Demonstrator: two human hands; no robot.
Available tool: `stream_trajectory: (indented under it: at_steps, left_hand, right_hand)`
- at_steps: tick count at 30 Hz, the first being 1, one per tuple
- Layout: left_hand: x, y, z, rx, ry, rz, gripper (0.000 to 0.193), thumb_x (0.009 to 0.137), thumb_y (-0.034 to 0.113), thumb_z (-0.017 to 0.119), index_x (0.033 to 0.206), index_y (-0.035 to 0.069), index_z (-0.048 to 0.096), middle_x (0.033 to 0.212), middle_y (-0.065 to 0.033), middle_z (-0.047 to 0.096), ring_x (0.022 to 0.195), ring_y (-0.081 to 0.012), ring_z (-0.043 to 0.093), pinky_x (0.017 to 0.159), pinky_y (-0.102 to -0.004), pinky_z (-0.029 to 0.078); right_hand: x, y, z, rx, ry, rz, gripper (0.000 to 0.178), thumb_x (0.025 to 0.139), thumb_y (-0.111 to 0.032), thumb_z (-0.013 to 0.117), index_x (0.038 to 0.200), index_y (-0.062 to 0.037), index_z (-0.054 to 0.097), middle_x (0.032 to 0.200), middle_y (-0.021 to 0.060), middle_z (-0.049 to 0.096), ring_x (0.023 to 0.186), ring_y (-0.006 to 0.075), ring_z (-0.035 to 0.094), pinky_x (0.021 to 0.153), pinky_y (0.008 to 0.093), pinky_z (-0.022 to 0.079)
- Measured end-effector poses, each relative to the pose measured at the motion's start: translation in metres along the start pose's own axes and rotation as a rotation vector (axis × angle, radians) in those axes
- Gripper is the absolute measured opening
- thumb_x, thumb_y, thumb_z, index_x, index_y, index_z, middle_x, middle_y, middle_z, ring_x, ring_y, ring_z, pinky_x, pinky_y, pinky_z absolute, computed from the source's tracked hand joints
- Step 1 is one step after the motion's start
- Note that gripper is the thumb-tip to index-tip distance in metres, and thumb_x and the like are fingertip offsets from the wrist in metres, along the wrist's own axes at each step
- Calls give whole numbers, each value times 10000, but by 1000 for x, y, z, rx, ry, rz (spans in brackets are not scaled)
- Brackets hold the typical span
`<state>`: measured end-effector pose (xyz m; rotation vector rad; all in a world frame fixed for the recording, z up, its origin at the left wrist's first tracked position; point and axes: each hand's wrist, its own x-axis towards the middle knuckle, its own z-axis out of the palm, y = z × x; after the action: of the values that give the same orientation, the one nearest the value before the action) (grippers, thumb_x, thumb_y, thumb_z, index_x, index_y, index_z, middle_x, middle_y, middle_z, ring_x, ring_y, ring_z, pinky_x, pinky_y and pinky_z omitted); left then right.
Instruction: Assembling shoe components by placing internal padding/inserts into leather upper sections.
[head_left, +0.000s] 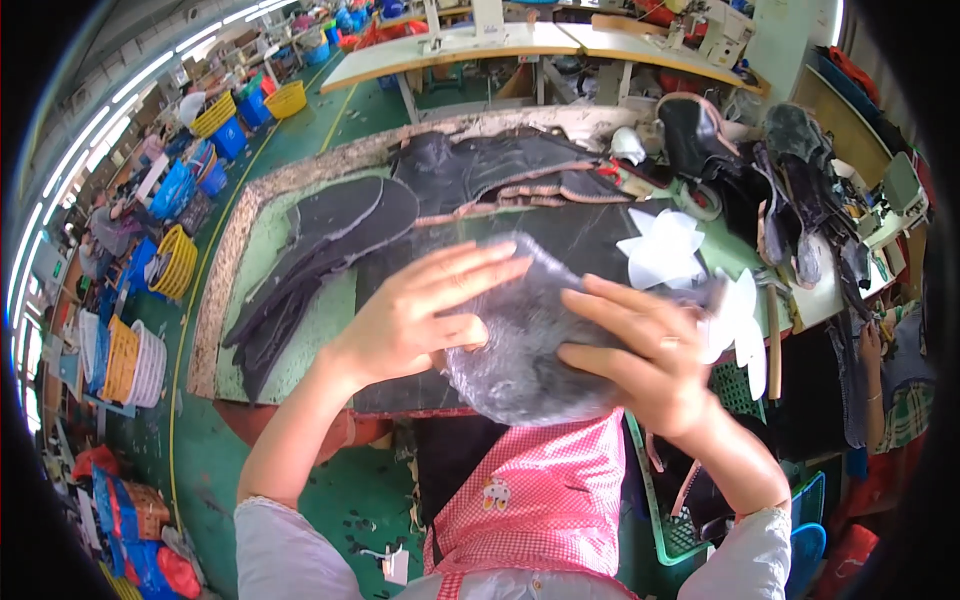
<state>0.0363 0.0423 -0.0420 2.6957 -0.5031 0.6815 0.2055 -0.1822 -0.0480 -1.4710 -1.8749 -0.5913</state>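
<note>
A grey, furry piece of material (530, 350), blurred in places, is held up in front of me above the near edge of the worktable. My left hand (410, 315) grips its left side, with fingers along the upper edge and the thumb pressed into the fur. On the right side, my right hand (650, 360) has its fingers laid over the fur, and the thumb is hidden. Under the piece lies a dark flat sheet (400, 345). Left of it rests a stack of black cut pieces (330, 230) with rounded ends.
Black pieces with zips and tan edging (490, 170) lie at the table's back. White star-shaped templates (665, 250) lie to the right, beside a wooden-handled hammer (773, 340). Black boot uppers (700, 140) fill the back right. A green crate (670, 540) stands below right, near another person's arm (872, 370).
</note>
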Motion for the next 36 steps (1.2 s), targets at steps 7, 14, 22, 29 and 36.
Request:
stream_trajectory:
  at_steps: [7,14,22,29,36]
  left_hand:
    - [-100,-29,67,-14,-327,-105,104,857,124,650,841,41,590,1363,-56,586,1268,-250,542,1115,-462,401]
    - [-81,-39,45,105,-458,-321,171,818,-4,597,971,54,650,1327,-90,602,1280,-265,532,1129,-471,380]
    - [-89,14,111,89,-365,-506,1009,724,491,753,1509,36,313,1580,-153,267,1476,-340,226,1198,-553,128]
    - [-106,21,111,147,-326,-372,623,792,194,683,1389,297,541,1518,-42,410,1433,-294,334,1181,-582,178]
    - [-101,3,93,-212,31,-473,370,782,61,694,1149,111,697,1159,-45,709,1127,-265,655,1021,-446,466]
  right_hand:
    - [-71,-43,98,153,-546,203,402,806,-29,546,1201,45,522,1439,279,434,1339,385,441,1131,466,338]
    - [-40,-15,125,95,-708,223,744,733,-22,600,1438,50,373,1528,188,351,1435,311,313,1189,501,194]
    - [-50,11,97,435,-600,288,658,682,9,626,1333,7,534,1363,164,563,1326,298,491,1161,492,318]
    - [-67,41,84,347,-561,334,500,777,18,608,1275,-8,593,1339,153,585,1301,310,517,1139,483,358]
    - [-67,25,79,162,-474,323,782,679,-282,837,1355,-58,512,1367,131,553,1268,315,519,1104,465,369]
